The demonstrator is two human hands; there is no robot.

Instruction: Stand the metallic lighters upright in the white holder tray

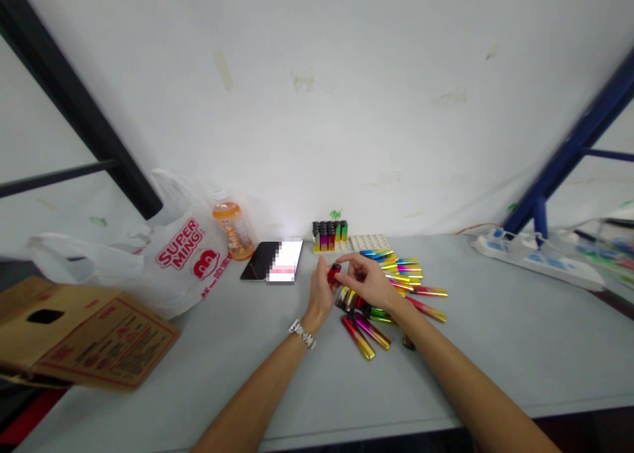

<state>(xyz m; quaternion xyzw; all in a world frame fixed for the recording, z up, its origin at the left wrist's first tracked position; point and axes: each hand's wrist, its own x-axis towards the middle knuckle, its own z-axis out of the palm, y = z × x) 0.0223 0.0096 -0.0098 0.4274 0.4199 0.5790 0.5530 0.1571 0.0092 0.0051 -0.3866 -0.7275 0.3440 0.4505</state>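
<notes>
On my feed I've a white wall w/ tan marks behind the grey table's back edge; black post twd L edge, blue post twd R; soft light.

This looks like a workshop to me. I see a grey table, scuffed wall and power strip.

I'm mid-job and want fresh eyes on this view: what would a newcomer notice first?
Probably the shiny multicoloured pieces spread on the grey table around the right hand. Next, the small red piece with a black top between that hand and the left hand. Farther left, the white bag with bold red lettering stands beside an orange bottle.
</notes>
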